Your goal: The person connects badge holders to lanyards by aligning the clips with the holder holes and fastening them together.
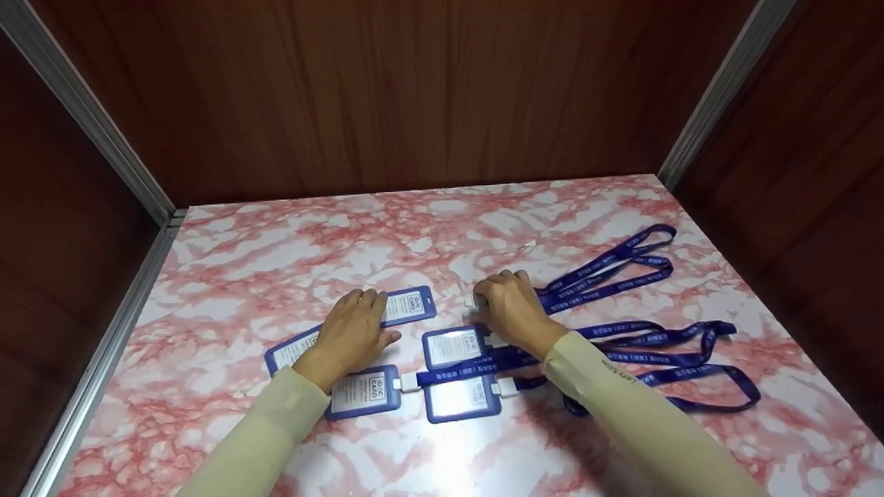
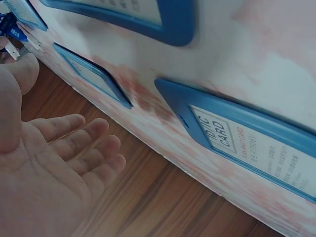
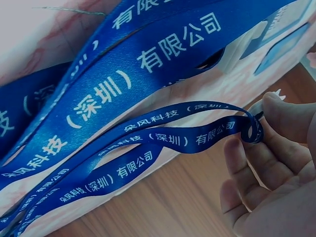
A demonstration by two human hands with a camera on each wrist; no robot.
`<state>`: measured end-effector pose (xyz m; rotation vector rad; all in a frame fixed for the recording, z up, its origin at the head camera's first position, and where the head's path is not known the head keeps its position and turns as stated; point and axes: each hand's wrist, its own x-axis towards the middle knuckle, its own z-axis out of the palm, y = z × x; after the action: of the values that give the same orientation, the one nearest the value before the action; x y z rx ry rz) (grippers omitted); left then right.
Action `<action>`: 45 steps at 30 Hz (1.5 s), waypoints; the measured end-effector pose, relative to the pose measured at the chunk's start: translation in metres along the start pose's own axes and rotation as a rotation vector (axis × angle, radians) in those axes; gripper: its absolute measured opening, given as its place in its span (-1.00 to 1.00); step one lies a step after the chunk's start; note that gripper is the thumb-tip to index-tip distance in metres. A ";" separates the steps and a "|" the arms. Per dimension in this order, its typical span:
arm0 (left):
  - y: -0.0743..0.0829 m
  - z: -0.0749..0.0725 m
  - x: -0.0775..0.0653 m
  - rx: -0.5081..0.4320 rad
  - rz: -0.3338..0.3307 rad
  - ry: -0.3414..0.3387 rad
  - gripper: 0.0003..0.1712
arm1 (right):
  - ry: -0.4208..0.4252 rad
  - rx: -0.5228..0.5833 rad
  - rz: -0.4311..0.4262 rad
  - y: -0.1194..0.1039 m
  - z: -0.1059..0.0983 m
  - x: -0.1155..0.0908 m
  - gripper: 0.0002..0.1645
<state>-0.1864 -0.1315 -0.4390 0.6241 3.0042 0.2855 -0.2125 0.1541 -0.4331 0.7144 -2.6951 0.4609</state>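
Observation:
My right hand (image 1: 514,310) pinches the white-clip end of a blue printed lanyard (image 3: 217,136) between thumb and fingers; its white clip (image 1: 472,301) pokes out past the fingertips. Left of it, my left hand (image 1: 349,338) hovers over or rests by a blue-framed ID card holder (image 1: 429,304), whose slotted end faces right. The left wrist view shows loosely extended fingers (image 2: 94,133) with nothing in them. Partly under that hand lies another card holder (image 1: 290,352). Nearer me, a third card holder (image 1: 362,397) is joined to a lanyard by a white clip (image 1: 409,382).
Two more card holders, one in the middle (image 1: 452,348) and one below it (image 1: 463,400), lie with lanyards attached. Looped lanyard straps (image 1: 690,345) spread to the right. The marbled red-and-white table (image 1: 290,241) is walled by brown wood panels (image 1: 414,96).

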 end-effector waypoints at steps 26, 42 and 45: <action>-0.009 0.010 0.027 -0.008 -0.078 -0.085 -0.06 | -0.077 -0.058 0.029 -0.005 0.003 0.007 -0.74; -0.008 0.010 0.036 0.003 -0.089 -0.118 -0.17 | -0.089 -0.075 0.020 -0.009 0.011 0.014 -0.79; -0.006 0.010 0.038 0.018 -0.095 -0.135 -0.17 | -0.089 -0.075 0.018 -0.011 0.012 0.014 -0.71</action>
<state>-0.2221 -0.1200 -0.4510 0.4787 2.8985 0.2031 -0.2213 0.1349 -0.4362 0.7065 -2.7873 0.3378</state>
